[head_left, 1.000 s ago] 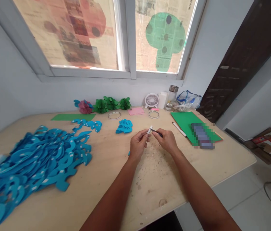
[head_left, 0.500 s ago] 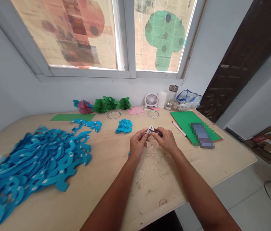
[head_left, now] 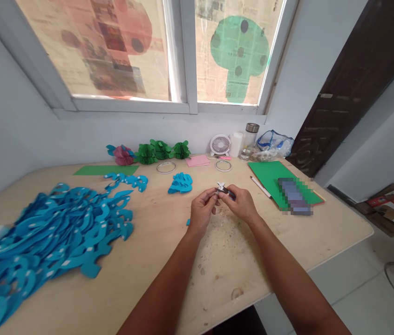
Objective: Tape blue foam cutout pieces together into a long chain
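Observation:
Over the middle of the table my right hand (head_left: 241,202) is closed round what look like dark scissors (head_left: 224,189). Small white pieces (head_left: 220,185), like bits of tape or paper, show at the blades. My left hand (head_left: 204,207) is closed too, with thumb and finger pinching a small white piece at the tool's tip; most of it is hidden by the fingers. Both hands nearly touch. Just beyond them lies a little stack of blue cut paper (head_left: 180,183). A blue scrap (head_left: 188,222) peeks out beside my left wrist.
A big heap of blue paper cutouts with white patches (head_left: 53,228) covers the table's left. Rolls of tape (head_left: 166,167), green paper flowers (head_left: 162,150), a small fan (head_left: 220,145) and a glass bottle (head_left: 250,142) stand behind. Right: a pen (head_left: 260,187), green sheets (head_left: 265,174), a phone (head_left: 295,197).
My left hand has shifted slightly right, closer to my right hand. The white pieces at the blades now lie crosswise above the dark tool. Everything else stays in place.

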`<state>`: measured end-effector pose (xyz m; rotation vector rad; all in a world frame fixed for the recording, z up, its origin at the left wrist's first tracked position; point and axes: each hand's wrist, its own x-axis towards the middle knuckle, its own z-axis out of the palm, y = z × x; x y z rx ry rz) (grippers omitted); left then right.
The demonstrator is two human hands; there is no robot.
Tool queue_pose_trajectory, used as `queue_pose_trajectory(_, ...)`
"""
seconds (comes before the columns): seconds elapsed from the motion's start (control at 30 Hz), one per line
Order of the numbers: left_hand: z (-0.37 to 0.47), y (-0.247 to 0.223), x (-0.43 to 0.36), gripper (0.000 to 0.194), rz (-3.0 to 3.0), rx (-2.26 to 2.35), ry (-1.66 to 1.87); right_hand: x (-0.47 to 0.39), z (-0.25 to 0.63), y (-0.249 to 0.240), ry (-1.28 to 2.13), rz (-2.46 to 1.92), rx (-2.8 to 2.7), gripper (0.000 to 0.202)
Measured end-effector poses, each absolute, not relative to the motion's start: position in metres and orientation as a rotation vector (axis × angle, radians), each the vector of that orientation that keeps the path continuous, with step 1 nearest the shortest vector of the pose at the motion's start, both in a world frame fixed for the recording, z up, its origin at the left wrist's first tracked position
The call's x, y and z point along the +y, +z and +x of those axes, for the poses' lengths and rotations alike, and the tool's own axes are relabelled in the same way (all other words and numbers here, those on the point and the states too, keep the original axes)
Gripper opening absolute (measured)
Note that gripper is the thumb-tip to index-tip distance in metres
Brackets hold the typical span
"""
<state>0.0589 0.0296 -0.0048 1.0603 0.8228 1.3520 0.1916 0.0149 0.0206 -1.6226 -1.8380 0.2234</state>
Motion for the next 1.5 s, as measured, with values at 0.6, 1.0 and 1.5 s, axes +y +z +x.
queue_pose_trajectory(0.6,0.0597,-0.0057,0.0288,0.032,1.115,0.788,1.303,0.0133,0.1907,0.0227,0.208,-1.638,-1.855,0.034)
queue_pose_trajectory(1.0,0.0596,-0.0046,0.0279,0.032,1.12,0.799,1.287,0.0128,0.1895,0.0214,0.194,-1.658,-1.802,0.031)
queue_pose_trajectory(1.5,0.0623,-0.0091,0.0278,0.042,1.339,0.905,1.352,0.0156,0.1978,0.0245,0.081,-1.662,-1.666,0.035)
